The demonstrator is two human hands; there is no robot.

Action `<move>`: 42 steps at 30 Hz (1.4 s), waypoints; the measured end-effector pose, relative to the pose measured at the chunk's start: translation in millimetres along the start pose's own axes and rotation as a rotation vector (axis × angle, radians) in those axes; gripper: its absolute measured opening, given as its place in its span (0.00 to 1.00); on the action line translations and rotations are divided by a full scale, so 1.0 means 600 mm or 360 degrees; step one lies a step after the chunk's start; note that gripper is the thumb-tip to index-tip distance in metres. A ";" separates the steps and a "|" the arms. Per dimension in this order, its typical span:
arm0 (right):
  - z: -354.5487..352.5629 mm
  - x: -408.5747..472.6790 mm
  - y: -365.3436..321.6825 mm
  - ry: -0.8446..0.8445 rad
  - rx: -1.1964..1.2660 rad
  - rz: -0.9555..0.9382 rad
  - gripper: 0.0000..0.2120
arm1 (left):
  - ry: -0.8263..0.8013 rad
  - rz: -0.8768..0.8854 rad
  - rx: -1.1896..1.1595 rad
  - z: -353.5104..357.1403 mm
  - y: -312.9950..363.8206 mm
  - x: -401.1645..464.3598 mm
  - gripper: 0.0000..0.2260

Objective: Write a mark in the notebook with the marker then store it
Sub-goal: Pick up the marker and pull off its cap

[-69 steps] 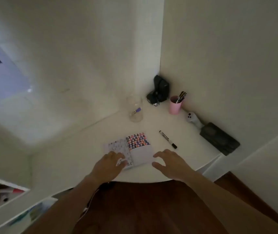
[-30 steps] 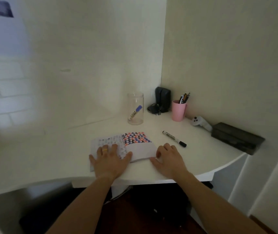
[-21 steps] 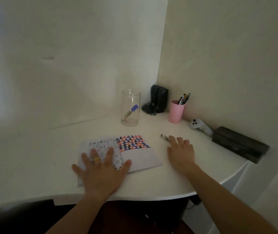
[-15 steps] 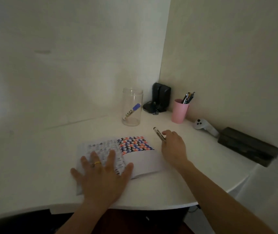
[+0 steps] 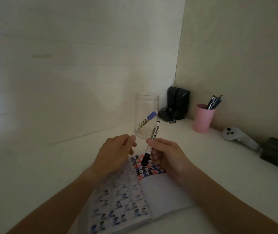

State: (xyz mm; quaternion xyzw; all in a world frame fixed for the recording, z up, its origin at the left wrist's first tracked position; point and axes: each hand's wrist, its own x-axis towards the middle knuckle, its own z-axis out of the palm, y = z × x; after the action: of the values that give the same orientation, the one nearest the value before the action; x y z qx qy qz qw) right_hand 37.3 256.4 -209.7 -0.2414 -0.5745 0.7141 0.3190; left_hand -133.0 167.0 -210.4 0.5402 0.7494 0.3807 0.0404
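Head view: the right hand (image 5: 167, 156) grips the marker (image 5: 150, 146), a white barrel with dark print and a black cap pointing down, above the open notebook (image 5: 160, 191) on the table (image 5: 50, 166). The left hand (image 5: 116, 152), fingers loosely curled and empty, hovers just beside the marker.

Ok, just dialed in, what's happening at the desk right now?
A person holds a black marker in the right hand above an open notebook lying on the white desk. The cap looks on. The left hand hovers beside it, fingers near the marker, holding nothing. Behind stands a clear jar with a blue-capped marker inside.
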 end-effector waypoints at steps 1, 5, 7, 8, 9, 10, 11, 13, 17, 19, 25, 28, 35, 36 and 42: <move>-0.006 0.003 0.006 -0.0003 0.0019 -0.0026 0.06 | 0.0010 0.0071 -0.0091 0.004 -0.004 0.006 0.20; -0.020 0.009 0.022 -0.0069 0.0123 -0.0152 0.03 | 0.0008 0.0475 -0.0061 0.003 -0.014 0.002 0.18; -0.023 0.012 0.023 -0.0074 0.0138 -0.0230 0.01 | 0.0010 0.0655 0.0164 -0.001 -0.019 -0.001 0.17; -0.023 0.012 0.024 -0.0070 0.0150 -0.0268 0.02 | 0.0033 0.0726 0.0247 -0.005 -0.021 -0.002 0.16; -0.022 0.010 0.021 -0.0059 0.0152 -0.0290 0.03 | 0.0050 0.0770 0.0301 -0.007 -0.022 -0.002 0.16; -0.022 0.009 0.020 -0.0045 0.0152 -0.0315 0.04 | 0.0052 0.0796 0.0324 -0.008 -0.022 -0.005 0.16; -0.019 0.006 0.018 -0.0030 0.0146 -0.0331 0.05 | 0.0033 0.0815 0.0322 -0.008 -0.023 -0.007 0.16; -0.015 0.001 0.015 0.0005 0.0092 -0.0378 0.08 | -0.0061 0.0823 0.0317 -0.006 -0.016 -0.014 0.15; -0.018 0.000 0.011 0.0115 -0.0088 -0.0516 0.16 | -0.0353 0.0723 0.0119 0.002 0.008 -0.024 0.16; -0.017 0.000 0.011 0.0087 -0.0073 -0.0514 0.15 | -0.0507 0.0585 -0.0187 0.002 0.013 -0.020 0.16; -0.010 -0.007 0.000 -0.0156 0.0167 -0.0502 0.10 | -0.1081 0.0034 -0.1298 -0.012 0.014 -0.019 0.20; 0.004 -0.009 0.005 0.0007 0.0114 -0.0493 0.10 | -0.0646 0.0552 -0.0339 -0.011 0.006 -0.018 0.16; -0.049 -0.012 -0.017 0.0792 0.0121 -0.0462 0.07 | -0.0180 0.0759 0.0120 -0.038 -0.018 -0.020 0.17; -0.048 -0.018 -0.021 0.0714 0.0070 -0.0492 0.06 | -0.0190 0.0764 0.0145 -0.038 -0.022 -0.017 0.17; -0.006 -0.058 -0.034 0.0375 -0.0141 -0.0315 0.06 | -0.0575 0.0733 0.0063 -0.025 -0.050 -0.008 0.13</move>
State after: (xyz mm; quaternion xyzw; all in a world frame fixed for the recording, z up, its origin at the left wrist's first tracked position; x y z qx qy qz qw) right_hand 66.9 236.0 -191.4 -0.2795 -0.5850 0.6199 0.4420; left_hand -161.2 151.4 -220.0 0.7558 0.5950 0.2628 0.0751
